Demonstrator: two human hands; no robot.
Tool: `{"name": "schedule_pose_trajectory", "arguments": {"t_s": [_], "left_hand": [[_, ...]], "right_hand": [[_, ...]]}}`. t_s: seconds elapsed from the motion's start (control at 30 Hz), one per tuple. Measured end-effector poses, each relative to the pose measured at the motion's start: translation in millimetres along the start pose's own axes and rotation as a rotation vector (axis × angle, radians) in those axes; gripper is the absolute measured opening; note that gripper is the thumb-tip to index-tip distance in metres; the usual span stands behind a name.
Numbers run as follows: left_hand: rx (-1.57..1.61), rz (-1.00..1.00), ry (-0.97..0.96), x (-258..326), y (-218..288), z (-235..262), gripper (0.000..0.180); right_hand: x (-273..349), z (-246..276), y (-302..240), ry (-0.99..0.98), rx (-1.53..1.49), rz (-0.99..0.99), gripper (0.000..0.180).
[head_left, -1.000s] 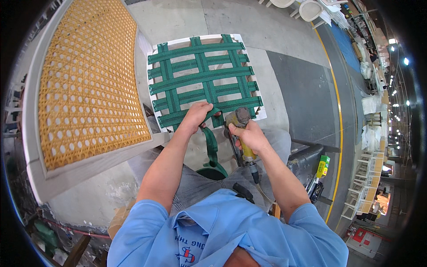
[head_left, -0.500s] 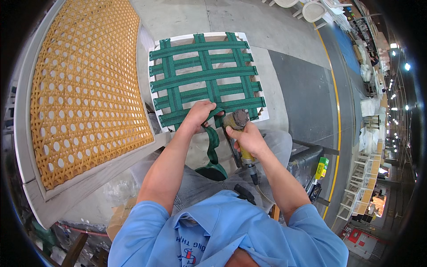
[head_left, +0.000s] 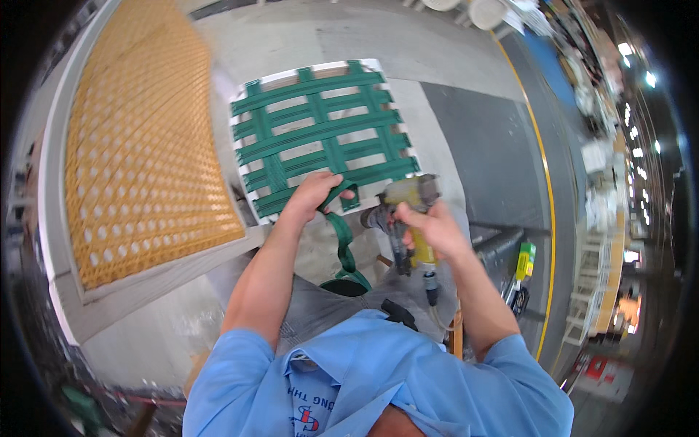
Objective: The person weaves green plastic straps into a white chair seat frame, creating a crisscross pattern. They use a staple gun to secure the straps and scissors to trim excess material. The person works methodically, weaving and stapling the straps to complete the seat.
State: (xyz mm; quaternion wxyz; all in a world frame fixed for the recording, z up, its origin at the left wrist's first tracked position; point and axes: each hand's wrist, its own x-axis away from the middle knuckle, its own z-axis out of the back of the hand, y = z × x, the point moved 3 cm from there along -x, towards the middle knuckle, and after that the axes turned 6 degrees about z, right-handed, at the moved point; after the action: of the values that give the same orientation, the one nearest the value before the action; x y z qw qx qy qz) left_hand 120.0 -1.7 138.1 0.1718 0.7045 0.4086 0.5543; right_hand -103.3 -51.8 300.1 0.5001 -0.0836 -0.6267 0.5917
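In front of me a white seat frame [head_left: 241, 156] carries woven green webbing straps [head_left: 320, 132] in a lattice. My left hand [head_left: 319, 194] is closed on a loose green webbing strap [head_left: 342, 237] at the frame's near edge; its tail hangs down in front of my lap. My right hand [head_left: 435, 229] grips a yellow pneumatic staple gun [head_left: 411, 193] by its handle, with an air hose fitting at the bottom. The gun is right of the frame's near corner, apart from the strap, and slightly blurred.
A chair part with a tan cane panel [head_left: 145, 153] in a whitish frame stands close at my left. A black padded surface [head_left: 495, 258] with a green-and-yellow box [head_left: 525, 261] lies to the right. White chair frames [head_left: 591, 284] line up beyond the yellow floor line [head_left: 550, 211].
The staple gun has moved right, away from the webbing, and turned in my right hand. My left hand still holds the strap. The whole view has shifted slightly.
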Motion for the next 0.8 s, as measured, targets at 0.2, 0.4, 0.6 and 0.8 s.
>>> {"name": "schedule_pose_trajectory", "arguments": {"t_s": [0.2, 0.4, 0.6, 0.8], "left_hand": [[-0.629, -0.388, 0.024, 18, -9, -24, 0.032], [-0.99, -0.437, 0.182, 35, -46, -41, 0.053], [-1.253, -0.525, 0.412, 48, -59, -63, 0.054], [-1.31, -0.376, 0.459, 60, -62, -76, 0.058]], "right_hand": [[125, 170, 19, 0.469, -0.079, 0.126, 0.051], [206, 278, 141, 0.823, -0.274, -0.081, 0.05], [171, 307, 266, 0.695, -0.738, -0.234, 0.05], [172, 313, 310, 0.857, -0.595, -0.354, 0.047]]}}
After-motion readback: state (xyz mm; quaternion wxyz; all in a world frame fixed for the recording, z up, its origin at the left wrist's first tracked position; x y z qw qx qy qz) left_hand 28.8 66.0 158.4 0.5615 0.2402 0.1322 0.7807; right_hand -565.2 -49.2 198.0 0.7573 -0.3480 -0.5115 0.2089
